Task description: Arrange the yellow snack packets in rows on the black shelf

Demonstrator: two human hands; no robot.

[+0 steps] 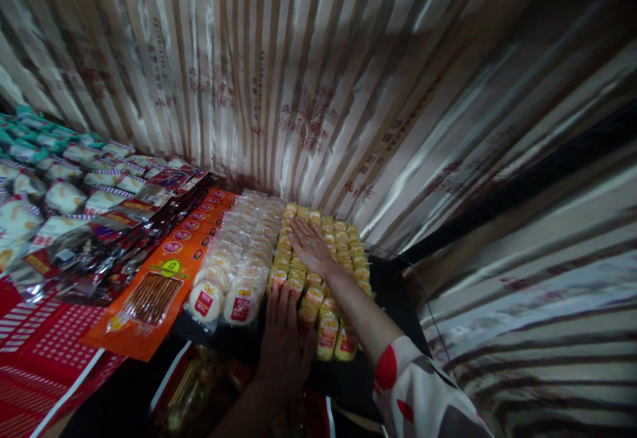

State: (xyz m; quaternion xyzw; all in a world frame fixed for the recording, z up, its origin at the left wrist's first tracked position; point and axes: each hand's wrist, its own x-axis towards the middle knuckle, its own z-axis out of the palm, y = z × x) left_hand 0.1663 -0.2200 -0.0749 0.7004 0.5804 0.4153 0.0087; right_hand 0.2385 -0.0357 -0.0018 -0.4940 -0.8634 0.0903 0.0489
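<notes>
Rows of small yellow-wrapped snack packets (327, 335) lie on a black surface (401, 302). My right hand (311, 245) lies flat on top of them toward the back, fingers stretched out. At the near end of the rows, my left hand (284, 338) rests with its fingers extended and touching the packets. Neither hand grips anything. To the left, beside the yellow packets, are clear-wrapped round white crackers (242, 302) with red labels. Part of the yellow rows is hidden under my right hand and forearm.
Orange bags of stick snacks (152, 295) overlap left of the crackers, then dark glossy packets (74, 252) and white-and-green bags (64, 196). A red plastic basket (50, 338) sits at lower left. Striped curtain (308, 79) hangs behind, with a dark bar (522, 179) at right.
</notes>
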